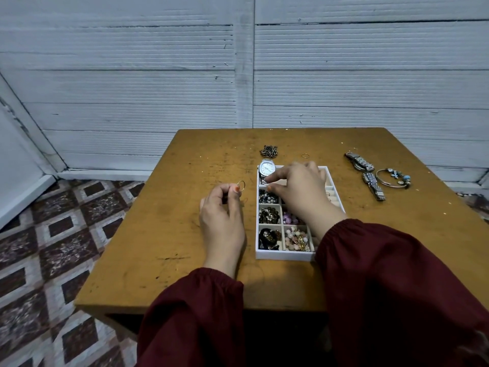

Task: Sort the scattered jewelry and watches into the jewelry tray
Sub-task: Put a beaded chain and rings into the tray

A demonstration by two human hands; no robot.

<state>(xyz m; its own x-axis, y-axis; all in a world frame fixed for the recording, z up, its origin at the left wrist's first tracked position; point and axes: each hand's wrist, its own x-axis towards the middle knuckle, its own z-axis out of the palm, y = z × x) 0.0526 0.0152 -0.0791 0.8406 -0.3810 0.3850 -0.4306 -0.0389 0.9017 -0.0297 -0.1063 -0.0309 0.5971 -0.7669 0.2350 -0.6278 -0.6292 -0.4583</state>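
We see a mustard-brown tabletop scuffed with dark marks, and on it a white tray lined in cream. The watch at its far end is silver with a white dial; the ring beside the tray is gold. The bracelet carries blue beads. Our sleeves are deep maroon. The floor shows brown and beige diamonds, and the wall is pale blue-grey with fine ribs.

Loose maroon sleeves, gathered elastic cuffs at wrists; orange nail polish on left hand
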